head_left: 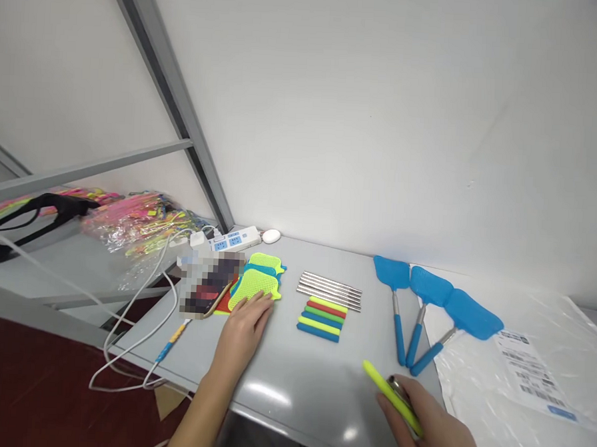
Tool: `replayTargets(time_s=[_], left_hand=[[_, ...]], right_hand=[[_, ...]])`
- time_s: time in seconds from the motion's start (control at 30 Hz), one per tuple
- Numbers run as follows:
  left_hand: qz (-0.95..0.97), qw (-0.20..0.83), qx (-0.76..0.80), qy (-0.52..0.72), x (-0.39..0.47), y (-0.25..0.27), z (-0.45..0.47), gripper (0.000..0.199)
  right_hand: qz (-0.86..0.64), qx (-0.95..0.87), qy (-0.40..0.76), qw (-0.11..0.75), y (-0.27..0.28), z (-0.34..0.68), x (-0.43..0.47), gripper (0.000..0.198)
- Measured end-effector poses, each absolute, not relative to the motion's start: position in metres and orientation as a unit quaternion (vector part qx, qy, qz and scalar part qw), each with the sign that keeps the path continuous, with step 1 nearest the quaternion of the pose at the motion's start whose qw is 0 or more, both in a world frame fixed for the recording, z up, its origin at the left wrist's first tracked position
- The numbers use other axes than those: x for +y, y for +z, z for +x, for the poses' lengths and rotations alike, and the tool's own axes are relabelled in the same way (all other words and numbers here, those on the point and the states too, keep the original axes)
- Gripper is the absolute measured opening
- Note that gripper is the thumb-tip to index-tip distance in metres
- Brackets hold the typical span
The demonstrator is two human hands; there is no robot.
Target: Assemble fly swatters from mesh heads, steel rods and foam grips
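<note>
My right hand (431,417) is closed around a yellow handle grip (387,388) and a metal rod (396,383), held at the front of the table. My left hand (247,324) lies with its fingers stretched out on the near edge of a yellow fly swatter head (253,286). Under and behind it are more swatter heads in yellow, blue and red. Several silver metal rods (329,290) lie side by side at the middle. Just in front of them is a row of coloured handle grips (322,319). Three blue fly swatters (428,287) with handles fitted lie at the right.
White plastic packaging (514,395) with a label covers the table's right side. A phone (209,292), partly blurred, a power strip (235,239) and white cables (117,327) are at the left. Beyond the metal frame (179,104) lies a bagged colourful pile (133,221).
</note>
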State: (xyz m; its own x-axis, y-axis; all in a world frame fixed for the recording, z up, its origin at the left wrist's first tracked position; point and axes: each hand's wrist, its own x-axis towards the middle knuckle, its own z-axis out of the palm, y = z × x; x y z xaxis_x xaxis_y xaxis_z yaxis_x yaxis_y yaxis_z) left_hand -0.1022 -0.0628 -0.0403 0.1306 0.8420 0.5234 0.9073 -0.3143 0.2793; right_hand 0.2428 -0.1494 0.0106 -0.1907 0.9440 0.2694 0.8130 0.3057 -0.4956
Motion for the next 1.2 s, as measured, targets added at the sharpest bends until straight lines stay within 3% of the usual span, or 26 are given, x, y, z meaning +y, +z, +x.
replayTargets(time_s=[0.13,0.27,0.4,0.53,0.73,0.9,1.2], left_hand=[[-0.754,0.028,-0.595,-0.276,-0.066,-0.035,-0.091,0.019],[-0.73,-0.009,-0.573,-0.372,-0.096,-0.026,-0.054,0.021],[-0.736,-0.106,-0.527,-0.412,-0.143,-0.017,0.001,0.037],[-0.786,-0.144,-0.484,-0.358,-0.166,-0.003,0.035,0.048],[-0.833,-0.091,-0.494,-0.232,-0.153,0.002,0.009,0.004],[-0.843,-0.063,-0.501,-0.183,-0.139,-0.017,-0.03,0.013],[-0.864,-0.122,-0.45,-0.191,-0.131,-0.03,-0.042,0.02]], right_hand=[[-0.582,-0.768,0.094,0.248,0.006,0.229,-0.157,0.026],[-0.55,-0.794,0.097,0.239,0.007,0.223,-0.163,0.024],[-0.488,-0.835,0.074,0.243,0.011,0.228,-0.162,0.021],[-0.459,-0.856,0.067,0.228,0.017,0.224,-0.157,0.021],[-0.477,-0.849,0.059,0.221,0.018,0.192,-0.153,0.028],[-0.572,-0.784,0.034,0.239,0.006,0.168,-0.166,0.032],[-0.654,-0.744,-0.071,0.117,0.021,0.17,-0.21,0.034]])
